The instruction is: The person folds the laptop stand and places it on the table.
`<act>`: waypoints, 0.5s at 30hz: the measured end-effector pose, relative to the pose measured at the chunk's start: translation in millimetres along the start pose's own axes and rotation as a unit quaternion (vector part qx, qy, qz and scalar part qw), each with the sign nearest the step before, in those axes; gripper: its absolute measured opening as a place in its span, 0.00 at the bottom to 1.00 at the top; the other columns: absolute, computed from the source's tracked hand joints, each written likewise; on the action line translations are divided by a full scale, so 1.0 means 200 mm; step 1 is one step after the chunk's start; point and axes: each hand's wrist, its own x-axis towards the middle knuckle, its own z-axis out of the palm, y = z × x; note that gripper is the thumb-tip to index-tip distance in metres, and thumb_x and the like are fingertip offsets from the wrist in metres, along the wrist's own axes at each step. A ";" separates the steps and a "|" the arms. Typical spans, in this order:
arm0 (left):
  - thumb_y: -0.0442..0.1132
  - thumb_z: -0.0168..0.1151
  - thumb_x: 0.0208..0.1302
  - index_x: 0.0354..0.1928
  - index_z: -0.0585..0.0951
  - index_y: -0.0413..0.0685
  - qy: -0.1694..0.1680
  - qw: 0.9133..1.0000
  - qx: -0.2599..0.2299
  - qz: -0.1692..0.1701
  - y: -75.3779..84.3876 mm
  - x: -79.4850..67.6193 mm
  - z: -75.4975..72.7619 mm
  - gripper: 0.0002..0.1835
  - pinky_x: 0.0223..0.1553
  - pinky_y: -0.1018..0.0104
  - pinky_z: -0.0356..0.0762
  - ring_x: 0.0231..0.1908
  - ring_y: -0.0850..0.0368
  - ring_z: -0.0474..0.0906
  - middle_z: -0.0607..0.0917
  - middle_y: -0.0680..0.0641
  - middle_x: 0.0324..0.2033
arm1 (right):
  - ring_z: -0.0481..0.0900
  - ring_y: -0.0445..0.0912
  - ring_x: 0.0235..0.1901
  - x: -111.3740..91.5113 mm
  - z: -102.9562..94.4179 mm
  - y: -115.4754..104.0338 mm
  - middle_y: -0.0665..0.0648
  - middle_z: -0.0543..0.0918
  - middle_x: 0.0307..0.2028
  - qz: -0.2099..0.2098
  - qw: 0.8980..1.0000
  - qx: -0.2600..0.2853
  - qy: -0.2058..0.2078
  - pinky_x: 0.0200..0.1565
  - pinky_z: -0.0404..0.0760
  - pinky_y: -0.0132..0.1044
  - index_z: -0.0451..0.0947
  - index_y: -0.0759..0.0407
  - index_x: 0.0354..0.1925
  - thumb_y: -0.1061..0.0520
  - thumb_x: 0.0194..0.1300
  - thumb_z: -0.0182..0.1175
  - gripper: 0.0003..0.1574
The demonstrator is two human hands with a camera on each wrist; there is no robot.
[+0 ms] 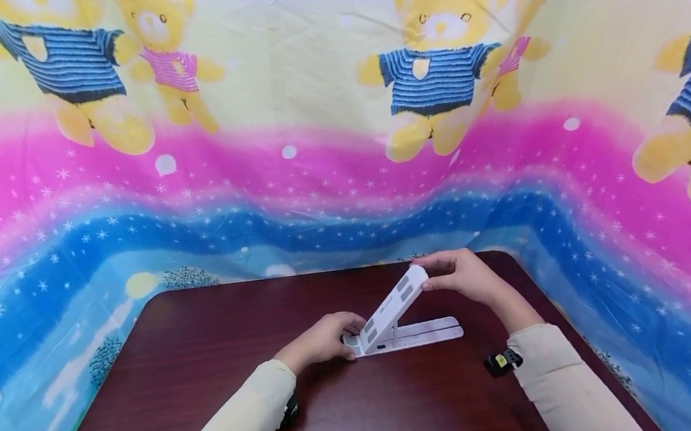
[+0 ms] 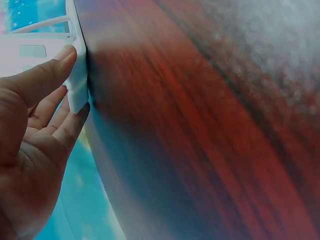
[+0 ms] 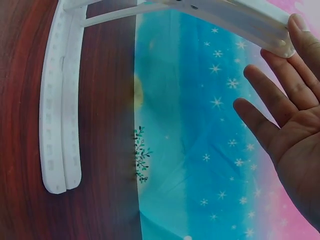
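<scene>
A white folding stand, likely for a laptop or tablet (image 1: 395, 306), is on the dark wooden table, its upper arm tilted up to the right above a flat slotted base (image 1: 427, 331). A thin strut links arm and base. My left hand (image 1: 327, 337) holds the low hinge end; in the left wrist view the thumb lies on top and fingertips (image 2: 75, 122) beneath. At the raised end, my right hand (image 1: 462, 275) pinches the arm's tip between thumb and fingers. The right wrist view shows the base (image 3: 62, 120) on the table and the raised arm (image 3: 240, 20) at the thumb.
The dark red-brown table (image 1: 219, 341) has rounded far corners. Behind and beside it hangs a cloth (image 1: 291, 179) printed with bears and snowflakes. A black wrist device (image 1: 503, 362) sits at the right sleeve.
</scene>
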 end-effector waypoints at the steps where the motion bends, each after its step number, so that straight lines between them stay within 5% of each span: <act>1: 0.32 0.80 0.51 0.62 0.80 0.51 0.001 1.000 0.001 0.000 0.00 0.00 0.00 0.33 0.59 0.60 0.79 0.55 0.57 0.81 0.84 0.53 0.54 | 0.87 0.51 0.48 0.00 0.00 0.00 0.59 0.86 0.56 -0.003 1.000 0.002 0.002 0.47 0.87 0.38 0.84 0.51 0.61 0.50 0.56 0.79 0.34; 15: 0.35 0.78 0.57 0.63 0.79 0.45 0.043 0.999 -0.005 -0.009 0.05 -0.01 0.01 0.31 0.59 0.55 0.80 0.57 0.52 0.81 0.84 0.47 0.57 | 0.81 0.58 0.58 -0.05 0.03 0.10 0.59 0.83 0.59 -0.035 0.999 0.014 0.011 0.51 0.84 0.33 0.76 0.53 0.68 0.53 0.63 0.74 0.36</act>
